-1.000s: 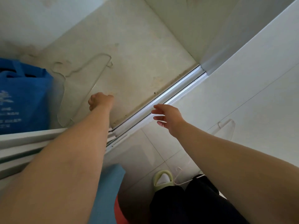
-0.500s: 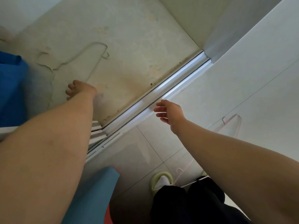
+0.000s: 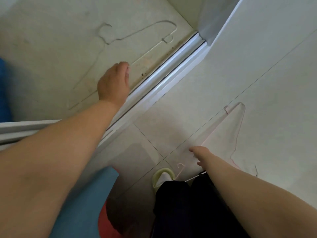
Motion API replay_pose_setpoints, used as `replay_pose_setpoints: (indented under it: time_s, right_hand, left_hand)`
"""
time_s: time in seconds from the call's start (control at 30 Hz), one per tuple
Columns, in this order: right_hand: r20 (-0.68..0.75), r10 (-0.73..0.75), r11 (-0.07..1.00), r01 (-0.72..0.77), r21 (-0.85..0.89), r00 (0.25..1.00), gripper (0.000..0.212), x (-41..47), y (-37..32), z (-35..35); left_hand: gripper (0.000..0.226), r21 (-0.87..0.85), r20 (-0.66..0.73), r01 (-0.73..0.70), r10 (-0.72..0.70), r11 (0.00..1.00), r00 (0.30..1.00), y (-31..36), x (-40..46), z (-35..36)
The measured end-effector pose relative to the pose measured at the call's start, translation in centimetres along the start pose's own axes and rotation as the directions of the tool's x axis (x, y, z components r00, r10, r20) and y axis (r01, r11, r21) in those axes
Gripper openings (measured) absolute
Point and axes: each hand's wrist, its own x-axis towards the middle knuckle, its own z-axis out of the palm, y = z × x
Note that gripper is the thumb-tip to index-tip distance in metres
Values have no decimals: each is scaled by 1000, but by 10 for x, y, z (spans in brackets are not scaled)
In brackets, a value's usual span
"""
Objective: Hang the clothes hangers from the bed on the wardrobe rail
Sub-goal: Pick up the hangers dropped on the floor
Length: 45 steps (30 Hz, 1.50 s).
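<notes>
Now your left hand (image 3: 114, 84) curls its fingers around the thin white wire hanger (image 3: 137, 34) inside the wardrobe; lift it hook-first toward the rail, unseen here. Your right hand (image 3: 199, 154) pinches pale pink wire hangers (image 3: 237, 134); hold them clear.

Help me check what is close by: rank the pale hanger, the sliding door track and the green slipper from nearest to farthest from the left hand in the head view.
1. Pale hanger: the left hand is at its bottom bar on the wardrobe floor.
2. Sliding door track: just right of the hand.
3. Green slipper: down on the tiled floor, by the person's leg.
</notes>
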Motion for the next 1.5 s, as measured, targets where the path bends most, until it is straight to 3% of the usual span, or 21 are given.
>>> replay_pose_setpoints:
  time_s: [0.1, 0.2, 0.27, 0.4, 0.5, 0.57, 0.67, 0.73, 0.83, 0.9, 0.93, 1.0, 1.07, 1.17, 1.23, 1.3, 1.33, 1.4, 1.5]
  right_hand:
    - [53, 9, 985, -18, 170, 999, 49, 5, 13, 5]
    - [41, -31, 930, 14, 367, 999, 20, -2, 11, 6]
    - [10, -70, 866, 56, 497, 998, 16, -20, 4, -3]
    - [-17, -154, 754, 128, 644, 988, 44, -77, -16, -45]
    - [137, -238, 638, 49, 768, 962, 76, -128, -31, -93]
    - [220, -306, 647, 33, 762, 926, 83, -161, -39, -123]
    - [198, -368, 703, 132, 699, 908, 61, -211, -43, -153]
    - [98, -393, 671, 213, 710, 914, 47, -244, -42, -161]
    - [-101, -399, 654, 360, 665, 911, 48, -288, -37, -171]
    - [-180, -434, 624, 439, 646, 883, 48, -315, -31, -179]
    - [-206, -449, 602, 465, 649, 869, 48, -330, -27, -184]
    - [-243, -470, 559, 499, 662, 849, 45, -358, -18, -196]
    - [-242, -493, 518, 505, 691, 836, 45, -384, -7, -211]
    - [-216, -528, 506, 509, 696, 821, 46, -424, 13, -235]
    - [-205, -538, 528, 516, 674, 818, 48, -451, 24, -247]
    - [-210, -542, 537, 528, 658, 814, 51, -476, 31, -257]
    - [-219, -547, 537, 539, 649, 808, 52, -490, 31, -261]
    - [-236, -559, 543, 566, 620, 795, 54, -518, 26, -268]
    - [-252, -565, 614, 604, 508, 786, 55, -556, 12, -269]
  left_hand:
    - [29, -22, 2, -92, 92, 996, 996, 35, -11, 3]
    - [24, -43, 27, -163, 164, 986, 986, 65, -30, 3]
    - [28, -70, 74, -157, 162, 985, 984, 81, -48, -4]
    - [41, -151, 225, -37, 71, 988, 972, 110, -76, -31]
    - [41, -230, 352, -35, 117, 973, 929, 132, -87, -60]
    - [47, -264, 447, -33, 153, 964, 881, 147, -90, -82]
    - [33, -297, 547, 0, 170, 955, 820, 168, -87, -117]
    - [26, -299, 591, 21, 167, 954, 789, 181, -82, -142]
    - [25, -285, 652, 80, 132, 955, 746, 202, -76, -181]
    - [31, -254, 689, 200, 32, 946, 724, 214, -78, -208]
    - [34, -225, 661, 246, -38, 943, 750, 219, -81, -222]
    - [44, -134, 427, 201, -126, 970, 895, 224, -85, -250]
    - [63, -18, 263, 186, -175, 982, 949, 223, -84, -281]
    - [83, 119, 350, 233, -261, 965, 900, 216, -75, -324]
    - [71, 236, 448, 186, -277, 954, 850, 216, -72, -352]
    - [39, 176, 544, 150, -223, 973, 809, 221, -63, -383]
    - [34, 84, 578, 174, -190, 981, 793, 222, -60, -399]
    - [42, -25, 565, 230, -176, 973, 806, 222, -54, -434]
    - [45, 2, 506, 232, -201, 973, 839, 218, -51, -479]
